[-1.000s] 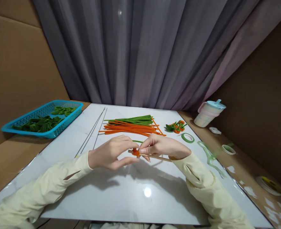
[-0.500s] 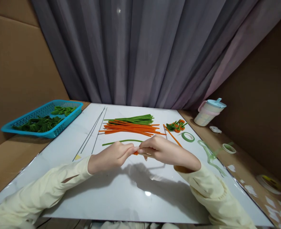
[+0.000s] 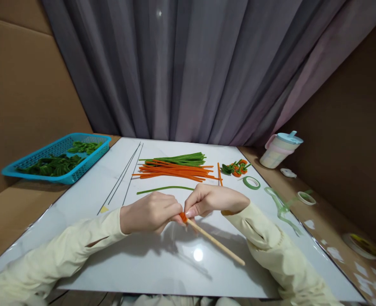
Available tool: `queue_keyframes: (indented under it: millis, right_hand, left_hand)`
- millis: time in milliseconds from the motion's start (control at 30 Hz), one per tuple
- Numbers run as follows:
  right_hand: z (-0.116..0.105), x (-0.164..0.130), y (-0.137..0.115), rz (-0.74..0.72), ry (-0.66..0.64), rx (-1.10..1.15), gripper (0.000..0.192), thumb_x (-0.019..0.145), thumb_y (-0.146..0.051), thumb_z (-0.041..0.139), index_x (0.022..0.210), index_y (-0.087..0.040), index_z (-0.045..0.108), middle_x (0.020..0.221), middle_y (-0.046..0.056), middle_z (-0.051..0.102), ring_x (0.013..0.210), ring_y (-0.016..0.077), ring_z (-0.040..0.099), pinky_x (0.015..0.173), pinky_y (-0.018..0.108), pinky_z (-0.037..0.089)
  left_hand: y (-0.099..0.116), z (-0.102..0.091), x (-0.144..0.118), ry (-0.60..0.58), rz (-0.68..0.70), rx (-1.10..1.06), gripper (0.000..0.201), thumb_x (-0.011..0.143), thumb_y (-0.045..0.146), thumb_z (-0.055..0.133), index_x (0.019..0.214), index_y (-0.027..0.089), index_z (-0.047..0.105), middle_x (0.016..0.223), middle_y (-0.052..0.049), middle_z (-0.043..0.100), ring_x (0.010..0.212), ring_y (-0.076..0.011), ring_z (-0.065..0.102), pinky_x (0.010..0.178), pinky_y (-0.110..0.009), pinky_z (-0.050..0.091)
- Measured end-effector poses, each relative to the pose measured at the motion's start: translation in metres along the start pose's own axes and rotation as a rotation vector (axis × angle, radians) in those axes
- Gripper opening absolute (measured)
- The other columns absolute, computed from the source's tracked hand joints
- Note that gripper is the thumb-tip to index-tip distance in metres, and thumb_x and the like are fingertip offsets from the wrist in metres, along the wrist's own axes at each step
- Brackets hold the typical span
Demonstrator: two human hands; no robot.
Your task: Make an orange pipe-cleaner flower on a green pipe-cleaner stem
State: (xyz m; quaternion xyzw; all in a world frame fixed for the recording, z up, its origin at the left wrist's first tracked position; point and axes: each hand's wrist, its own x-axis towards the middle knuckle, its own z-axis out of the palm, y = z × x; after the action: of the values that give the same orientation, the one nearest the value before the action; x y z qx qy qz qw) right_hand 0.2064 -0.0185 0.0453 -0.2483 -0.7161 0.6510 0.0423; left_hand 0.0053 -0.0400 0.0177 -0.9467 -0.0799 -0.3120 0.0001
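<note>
A pale wooden stick [image 3: 218, 241] slants down to the right over the white board, its upper end between my two hands. Near that end an orange pipe cleaner [image 3: 183, 216] is wound in a small coil. My left hand [image 3: 152, 211] is closed around the coil end of the stick. Thumb and fingers of my right hand [image 3: 209, 199] pinch at the coil from the other side. Beyond the right hand an orange strand [image 3: 220, 174] sticks up, its lower part hidden by the hand. A single green pipe cleaner [image 3: 164, 188] lies just behind my hands.
Green pipe cleaners [image 3: 188, 159] and orange pipe cleaners [image 3: 172, 171] lie in bundles behind. Small green-orange pieces [image 3: 239, 168] and green tape [image 3: 252, 183] sit right. Thin wires [image 3: 121, 178] and a blue basket [image 3: 69, 176] are left. A lidded cup [image 3: 279, 151] stands far right.
The stick has swung into view, now pointing down to the right. My right hand has shifted slightly left, and the orange strand beyond it has turned more upright.
</note>
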Motion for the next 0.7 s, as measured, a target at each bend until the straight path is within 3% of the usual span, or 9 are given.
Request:
queue_keyframes:
  millis: [133, 300, 567, 700]
  right_hand:
    - [0.002, 0.005, 0.008, 0.009, -0.114, 0.181, 0.033, 0.078, -0.036, 0.065, 0.081, -0.003, 0.067, 0.052, -0.003, 0.049, 0.043, 0.0028, 0.021, 0.038, 0.019, 0.015]
    - [0.004, 0.010, 0.014, -0.018, -0.268, 0.254, 0.030, 0.082, -0.030, 0.061, 0.088, -0.001, 0.066, 0.054, 0.000, 0.057, 0.038, 0.0021, 0.019, 0.034, 0.020, 0.011]
    - [-0.002, 0.002, 0.012, -0.056, -0.101, 0.091, 0.030, 0.081, -0.033, 0.063, 0.084, -0.004, 0.069, 0.050, -0.001, 0.056, 0.038, 0.0031, 0.028, 0.036, 0.019, 0.015]
    - [0.003, -0.004, 0.002, -0.067, 0.055, -0.173, 0.025, 0.082, -0.027, 0.059, 0.075, -0.007, 0.069, 0.052, 0.001, 0.059, 0.048, 0.0072, 0.044, 0.045, 0.018, 0.029]
  left_hand:
    - [-0.002, -0.002, -0.001, -0.020, 0.126, 0.137, 0.032, 0.094, 0.020, 0.037, 0.065, 0.016, 0.050, 0.053, 0.000, 0.050, 0.048, -0.0134, 0.042, 0.045, -0.027, 0.033]
    - [-0.005, -0.002, -0.005, -0.042, 0.234, 0.227, 0.029, 0.092, 0.021, 0.044, 0.064, 0.015, 0.053, 0.052, 0.000, 0.048, 0.050, -0.0139, 0.042, 0.047, -0.027, 0.034]
    - [-0.008, -0.004, -0.001, -0.086, 0.136, 0.142, 0.023, 0.092, 0.028, 0.046, 0.076, 0.013, 0.056, 0.060, -0.002, 0.056, 0.059, -0.0141, 0.051, 0.052, -0.025, 0.037]
    - [-0.013, -0.004, -0.004, -0.100, -0.141, -0.111, 0.041, 0.091, 0.050, 0.037, 0.080, 0.014, 0.055, 0.067, -0.003, 0.059, 0.058, -0.0123, 0.051, 0.054, -0.024, 0.038]
